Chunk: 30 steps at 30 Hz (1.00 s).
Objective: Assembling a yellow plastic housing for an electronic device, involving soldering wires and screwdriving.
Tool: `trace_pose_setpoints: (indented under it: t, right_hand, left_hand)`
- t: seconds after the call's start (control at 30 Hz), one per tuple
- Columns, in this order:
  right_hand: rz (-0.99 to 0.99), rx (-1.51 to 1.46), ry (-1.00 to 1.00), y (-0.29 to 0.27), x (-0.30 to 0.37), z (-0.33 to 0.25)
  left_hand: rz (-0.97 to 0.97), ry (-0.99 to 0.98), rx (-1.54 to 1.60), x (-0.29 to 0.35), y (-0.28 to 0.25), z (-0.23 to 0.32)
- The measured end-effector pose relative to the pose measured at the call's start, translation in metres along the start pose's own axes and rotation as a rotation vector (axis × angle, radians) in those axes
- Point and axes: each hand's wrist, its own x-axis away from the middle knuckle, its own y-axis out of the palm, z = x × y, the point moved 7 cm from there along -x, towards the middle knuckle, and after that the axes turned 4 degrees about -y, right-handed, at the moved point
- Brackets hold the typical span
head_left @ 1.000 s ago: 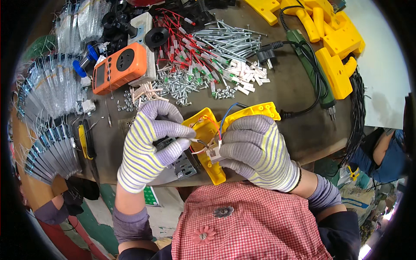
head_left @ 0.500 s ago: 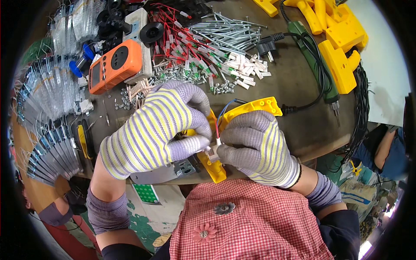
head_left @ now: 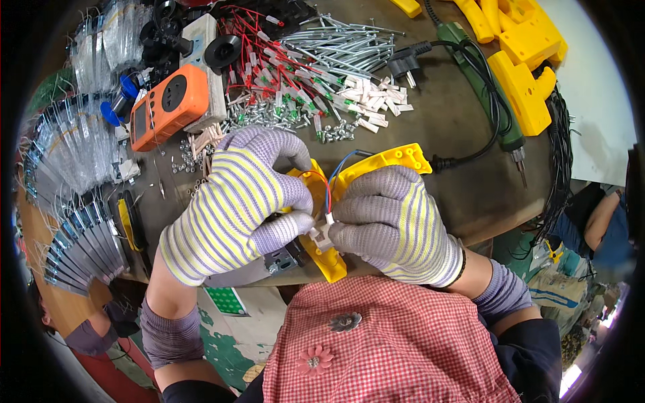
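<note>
Both my hands wear gloves striped in grey, yellow and white. Between them is a small white connector [head_left: 322,236] with a red and a blue wire [head_left: 328,196] running up from it. My right hand [head_left: 398,228] pinches it between thumb and fingers. From the other side my left hand [head_left: 238,205] has its thumb and fingers closed at the connector's edge; a tiny pale tip shows there, too small to name. Under the hands lies a yellow plastic housing [head_left: 329,264], partly hidden. A second yellow arm [head_left: 386,164] of plastic with screw holes angles off to the right.
Beyond my hands lie loose screws [head_left: 265,115], white pieces [head_left: 376,101], red wires and long bolts [head_left: 339,43]. An orange meter [head_left: 169,107] stands left. At right are a green corded tool [head_left: 474,87] and yellow housings [head_left: 524,87]. Flat metal strips [head_left: 84,245] fan out left.
The bench things have shifted slightly left and up in the picture. My left fingers have drawn slightly left, showing more of the red wire; my right hand keeps its pinch.
</note>
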Motion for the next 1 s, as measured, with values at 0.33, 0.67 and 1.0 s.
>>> trace_pose_setpoints:
  t: [0.33, 0.67, 1.0]
  right_hand:
    - [-0.060, -0.051, 0.041, 0.003, 0.002, 0.005]
    - [-0.079, -0.080, 0.064, 0.000, -0.006, 0.004]
    - [-0.169, 0.154, 0.047, -0.017, -0.027, -0.014]
  left_hand:
    - [0.042, 0.140, -0.211, 0.001, 0.008, 0.020]
    - [0.144, 0.095, -0.333, 0.019, 0.022, 0.023]
    - [0.498, 0.031, -0.365, 0.080, 0.024, 0.028]
